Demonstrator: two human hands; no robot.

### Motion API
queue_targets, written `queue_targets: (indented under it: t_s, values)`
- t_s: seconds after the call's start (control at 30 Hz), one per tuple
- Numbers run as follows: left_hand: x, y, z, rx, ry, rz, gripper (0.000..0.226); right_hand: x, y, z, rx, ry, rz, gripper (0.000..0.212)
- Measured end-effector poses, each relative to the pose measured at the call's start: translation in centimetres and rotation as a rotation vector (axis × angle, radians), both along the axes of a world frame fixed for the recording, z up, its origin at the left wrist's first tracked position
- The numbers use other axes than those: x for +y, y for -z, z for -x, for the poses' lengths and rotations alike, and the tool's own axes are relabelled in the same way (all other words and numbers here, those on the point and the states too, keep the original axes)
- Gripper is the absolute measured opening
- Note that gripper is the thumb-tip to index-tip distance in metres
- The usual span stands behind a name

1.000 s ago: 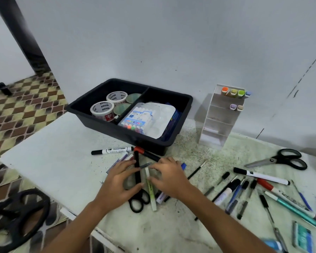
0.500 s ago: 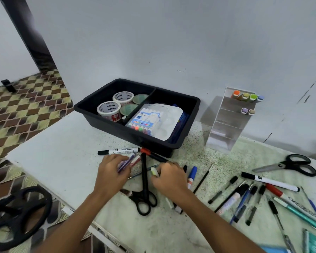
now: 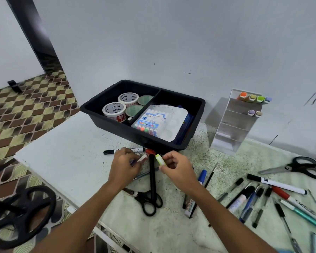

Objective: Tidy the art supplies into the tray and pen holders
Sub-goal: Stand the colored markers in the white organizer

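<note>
My right hand (image 3: 177, 168) pinches a short yellow-green highlighter (image 3: 159, 159) just in front of the black tray (image 3: 193, 137). My left hand (image 3: 125, 166) grips a small white-ended marker (image 3: 141, 158) with a purple one partly hidden under my fingers. Black scissors (image 3: 151, 187) lie closed on the table between my hands. The tray holds tape rolls (image 3: 114, 110) and a colour pen pack (image 3: 150, 121). The clear tiered pen holder (image 3: 233, 125) stands to the tray's right with several highlighters in its upper rows.
Many pens and markers (image 3: 259, 199) lie scattered at the right, with a second pair of scissors (image 3: 297, 168) beyond them. A black-capped marker (image 3: 124, 151) and a red cap (image 3: 150, 152) lie by the tray's front. A wall stands close behind; the table edge (image 3: 44, 172) drops off at left.
Both hands have lifted from the pile by the scissors and moved toward the tray. The right hand has picked up the yellow-green highlighter; the left has gathered small markers.
</note>
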State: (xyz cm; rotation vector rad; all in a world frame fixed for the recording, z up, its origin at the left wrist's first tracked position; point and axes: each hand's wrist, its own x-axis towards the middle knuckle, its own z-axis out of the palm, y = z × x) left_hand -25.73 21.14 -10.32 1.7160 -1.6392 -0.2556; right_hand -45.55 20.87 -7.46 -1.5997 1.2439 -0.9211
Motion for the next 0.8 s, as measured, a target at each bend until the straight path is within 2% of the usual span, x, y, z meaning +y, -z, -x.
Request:
queue_targets:
  t_s: [0.13,0.23,0.3,0.43,0.57,0.7,0.8]
  values:
    - [0.5,-1.8,0.2,0.208,-0.008,-0.004,0.011,-0.2,-1.1,0.8,-0.083,-0.110,0.022,0.022]
    - [1.1,-4.0,0.6,0.442,0.117,-0.100,0.016,-0.2,-2.2,1.4,-0.108,-0.188,0.011,0.014]
    - [1.5,-5.5,1.0,0.533,0.233,-0.173,0.025,-0.2,-3.3,1.8,-0.128,-0.229,0.005,0.017]
    - [1.6,-8.2,2.4,0.546,0.467,-0.267,0.039,0.0,-5.7,3.8,-0.123,-0.292,0.003,0.014]
    - [0.7,-10.8,5.1,0.550,0.654,-0.284,0.033,0.4,-8.6,6.9,-0.075,-0.250,0.059,0.016]
    - [-1.3,-14.3,8.7,0.473,0.725,-0.140,0.024,0.5,-11.8,10.4,-0.026,-0.033,0.231,0.016]
    - [-3.2,-16.9,11.6,0.425,0.751,0.010,0.019,0.5,-13.8,12.7,-0.060,0.147,0.326,0.016]
